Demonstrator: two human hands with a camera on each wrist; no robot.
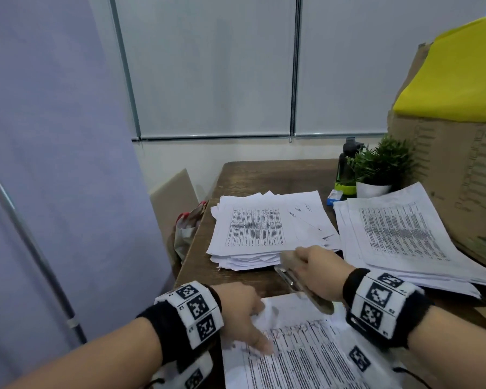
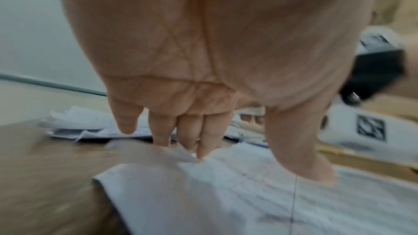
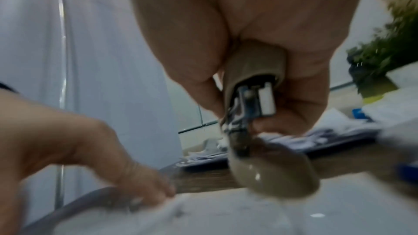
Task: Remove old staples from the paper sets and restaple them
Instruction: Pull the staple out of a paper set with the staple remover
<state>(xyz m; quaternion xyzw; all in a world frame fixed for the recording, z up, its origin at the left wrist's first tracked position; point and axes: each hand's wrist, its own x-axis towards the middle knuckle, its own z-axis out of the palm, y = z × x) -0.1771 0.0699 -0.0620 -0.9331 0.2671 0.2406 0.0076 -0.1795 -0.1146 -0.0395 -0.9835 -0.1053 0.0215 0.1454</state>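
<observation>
A printed paper set (image 1: pixel 298 360) lies on the wooden table (image 1: pixel 244 279) right in front of me. My left hand (image 1: pixel 257 327) rests on its top left corner. Its fingertips (image 2: pixel 201 153) press a lifted, crumpled fold of the sheet, and the thumb (image 2: pixel 312 171) lies flat on the page, apart from them. My right hand (image 1: pixel 312 265) grips a beige stapler (image 1: pixel 289 276) just above the set's top edge. The stapler's (image 3: pixel 271 172) rear end points toward my wrist. No staple can be made out; the wrist views are blurred.
Two piles of printed paper (image 1: pixel 264 228) (image 1: pixel 399 234) lie behind the hands. A potted plant (image 1: pixel 382 167), a dark bottle (image 1: pixel 348 161) and a small blue box (image 1: pixel 334 196) stand at the back. A cardboard box (image 1: pixel 460 169) fills the right. The table's left edge (image 1: pixel 192 248) is close.
</observation>
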